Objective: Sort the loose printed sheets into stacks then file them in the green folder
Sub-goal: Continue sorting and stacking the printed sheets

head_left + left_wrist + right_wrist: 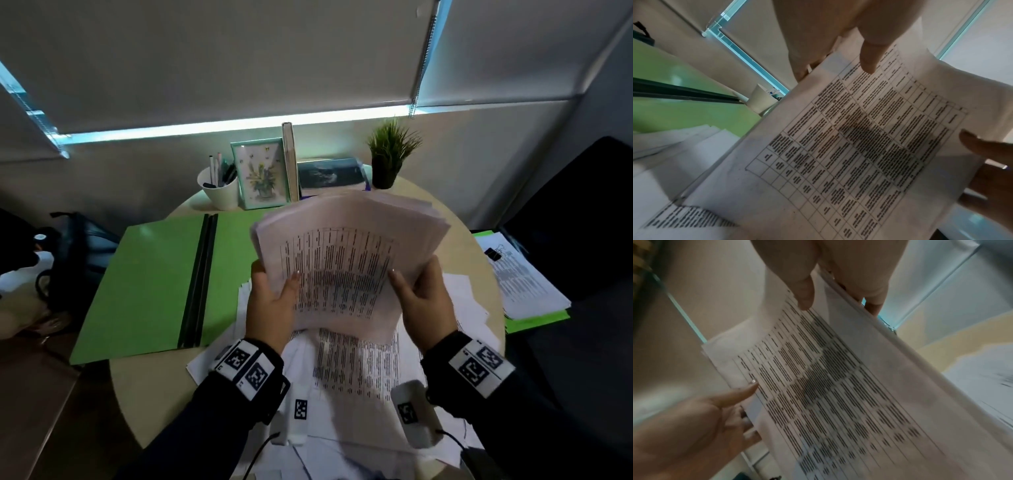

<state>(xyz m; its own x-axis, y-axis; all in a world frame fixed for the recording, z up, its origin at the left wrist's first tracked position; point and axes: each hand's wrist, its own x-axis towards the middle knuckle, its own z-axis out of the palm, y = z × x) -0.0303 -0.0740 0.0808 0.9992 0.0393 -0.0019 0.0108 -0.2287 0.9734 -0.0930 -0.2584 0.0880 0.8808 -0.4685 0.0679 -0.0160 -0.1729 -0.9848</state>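
Both hands hold one thick stack of printed table sheets point(346, 260) raised and tilted above the round table point(476, 253). My left hand point(274, 294) grips its left edge, thumb on top. My right hand point(419, 294) grips the right edge the same way. In the left wrist view the left thumb point(869, 60) presses on the stack's top sheet point(849, 146). In the right wrist view the right thumb point(805, 293) lies on the stack point(838, 394), fingers behind it. The green folder point(147, 284) lies open to the left. More loose sheets point(359, 370) are spread under my hands.
At the table's back stand a white pen cup point(219, 193), a framed flower picture point(260, 174), books point(329, 174) and a small potted plant point(387, 161). A clipped paper pile point(527, 284) lies on another green folder at the right. A dark bag point(75, 260) sits left.
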